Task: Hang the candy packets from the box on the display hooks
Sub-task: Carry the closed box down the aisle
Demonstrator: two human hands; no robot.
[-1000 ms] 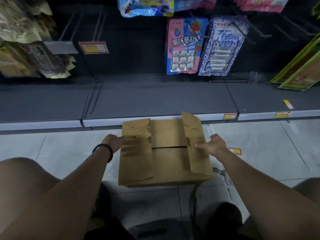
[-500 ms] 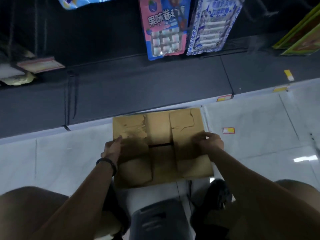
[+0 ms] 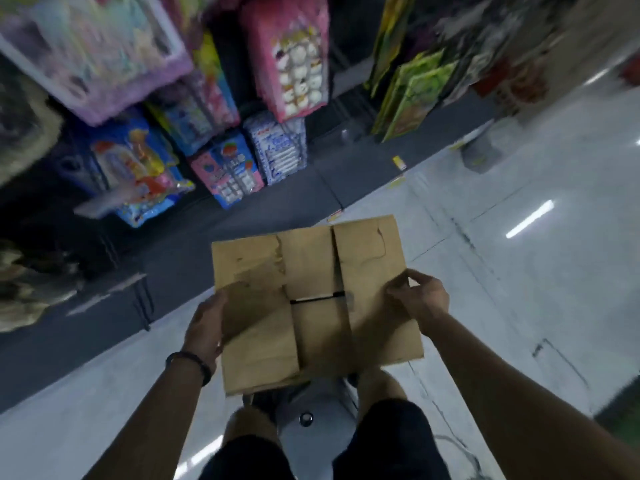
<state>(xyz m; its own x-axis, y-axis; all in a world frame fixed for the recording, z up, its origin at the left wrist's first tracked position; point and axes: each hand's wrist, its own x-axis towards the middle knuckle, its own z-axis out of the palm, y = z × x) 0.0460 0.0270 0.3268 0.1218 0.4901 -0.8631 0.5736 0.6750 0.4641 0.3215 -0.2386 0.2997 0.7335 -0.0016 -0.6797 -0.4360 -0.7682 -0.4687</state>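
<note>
A brown cardboard box (image 3: pixel 311 271) with its flaps folded shut is held up in front of me, above the floor. My left hand (image 3: pixel 204 323) grips its left side, fingers hidden under the box. My right hand (image 3: pixel 419 299) holds the right flap, fingers curled over its edge. The box's contents are hidden. Candy packets hang on the display: a pink and blue packet (image 3: pixel 228 174) and a white and blue packet (image 3: pixel 280 150) low down, and a tall pink packet (image 3: pixel 298 64) above them.
A dark bottom shelf (image 3: pixel 259 216) runs along the display, with yellow price tags on its edge. Green packets (image 3: pixel 408 95) hang at the right. Pale floor tiles (image 3: pixel 519 289) spread to the right. My legs in dark shorts are below the box.
The view has risen and swung, so more hanging packets show above. The box has come up off the floor with both hands still on its sides.
</note>
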